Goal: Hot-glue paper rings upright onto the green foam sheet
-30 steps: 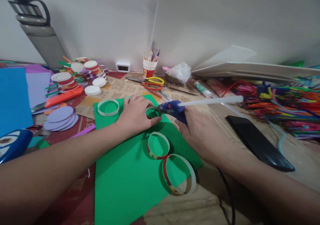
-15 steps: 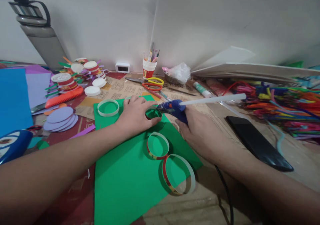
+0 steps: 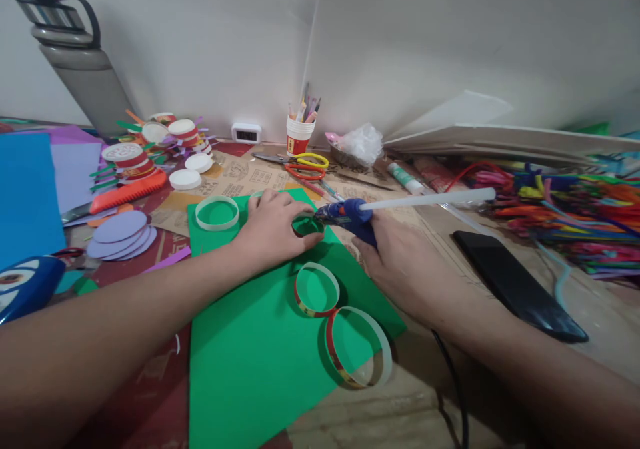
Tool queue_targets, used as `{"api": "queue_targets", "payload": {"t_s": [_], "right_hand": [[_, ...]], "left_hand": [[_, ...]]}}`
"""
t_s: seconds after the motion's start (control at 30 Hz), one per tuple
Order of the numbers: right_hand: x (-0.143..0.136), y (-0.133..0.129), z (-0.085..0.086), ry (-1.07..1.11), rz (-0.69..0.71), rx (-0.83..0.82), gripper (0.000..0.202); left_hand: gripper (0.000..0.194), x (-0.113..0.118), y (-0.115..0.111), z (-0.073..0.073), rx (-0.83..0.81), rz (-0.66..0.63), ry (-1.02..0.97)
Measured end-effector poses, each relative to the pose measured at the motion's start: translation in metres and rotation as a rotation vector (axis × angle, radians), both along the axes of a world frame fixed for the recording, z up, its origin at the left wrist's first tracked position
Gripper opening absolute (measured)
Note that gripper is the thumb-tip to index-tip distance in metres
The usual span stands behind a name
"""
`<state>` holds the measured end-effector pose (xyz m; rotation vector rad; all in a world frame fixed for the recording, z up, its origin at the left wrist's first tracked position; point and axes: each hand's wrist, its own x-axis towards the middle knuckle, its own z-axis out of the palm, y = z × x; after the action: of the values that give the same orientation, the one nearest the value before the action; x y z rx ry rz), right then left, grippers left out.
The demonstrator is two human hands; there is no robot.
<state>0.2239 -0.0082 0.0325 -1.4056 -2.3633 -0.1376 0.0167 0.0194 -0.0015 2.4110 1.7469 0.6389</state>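
My right hand (image 3: 400, 262) grips a blue hot glue gun (image 3: 353, 214) with a long white glue stick jutting from its back. The gun's nozzle meets a paper ring (image 3: 309, 224), partly hidden, which my left hand (image 3: 275, 226) holds between thumb and fingers against a green sheet (image 3: 250, 342). Left of that hand lies a pale ring (image 3: 217, 214) on the sheet. Nearer to me are a smaller red-and-white ring (image 3: 317, 290) and a larger one (image 3: 358, 348), touching each other; the larger overhangs the sheet's edge.
Scissors (image 3: 305, 164) and a cup of pens (image 3: 299, 136) are at the back. Purple discs (image 3: 120, 229), an orange cutter (image 3: 129, 192) and paper-cup crafts (image 3: 129, 162) sit left. A black phone (image 3: 517, 286) and colourful pipe cleaners (image 3: 570, 216) lie right; the gun's cord (image 3: 453, 376) trails nearby.
Hardly anything differs. The glue gun and my right hand have shifted very slightly, and the nozzle stays at the ring in my left hand.
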Motion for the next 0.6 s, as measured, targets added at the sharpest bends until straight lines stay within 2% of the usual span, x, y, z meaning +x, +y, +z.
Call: {"api": "queue_targets", "payload": {"t_s": [0.23,0.6], "right_hand": [[-0.001,-0.0018,0.0029,-0.007,-0.009,-0.037,0.016],[-0.0032,-0.0004,0.0004,-0.027,0.045,-0.004,0.016]], "left_hand": [[0.047,-0.0001,0.0002,0.0,-0.002,-0.004,-0.02],[0.046,0.0003,0.0014,-0.0012,0.01,0.001,-0.031]]}}
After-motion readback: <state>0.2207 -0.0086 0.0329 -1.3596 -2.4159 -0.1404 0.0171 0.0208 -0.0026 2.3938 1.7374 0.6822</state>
